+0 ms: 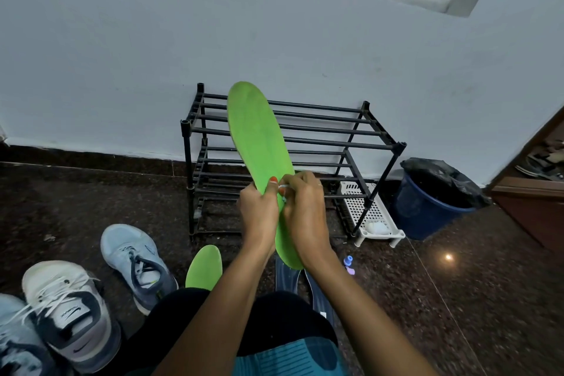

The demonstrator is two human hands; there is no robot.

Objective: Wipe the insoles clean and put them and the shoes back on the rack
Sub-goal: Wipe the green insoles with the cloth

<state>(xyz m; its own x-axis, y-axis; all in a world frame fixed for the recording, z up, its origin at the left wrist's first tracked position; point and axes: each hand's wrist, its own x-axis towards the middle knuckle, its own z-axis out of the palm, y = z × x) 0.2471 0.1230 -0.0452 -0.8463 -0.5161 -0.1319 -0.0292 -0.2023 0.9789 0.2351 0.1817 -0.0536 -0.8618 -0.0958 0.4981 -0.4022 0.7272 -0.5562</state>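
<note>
A long green insole (258, 134) stands upright in front of the black shoe rack (320, 131). My left hand (259, 210) grips its left edge near the heel. My right hand (302, 207) pinches a small white wipe against the insole's right edge. A second green insole (204, 267) lies on the floor by my knee. Two dark blue insoles (287, 276) lie on the floor under my right forearm. A light blue shoe (137, 262) and a white and grey shoe (70, 311) sit on the floor at the left. Another pale shoe (15, 345) is cut off at the bottom left corner.
A white perforated plastic stand (370, 217) sits at the rack's right foot. A blue bin (427, 207) with a black liner stands against the wall on the right. A small purple-capped bottle (348, 264) lies on the dark stone floor. A brown doorway (534, 192) is at far right.
</note>
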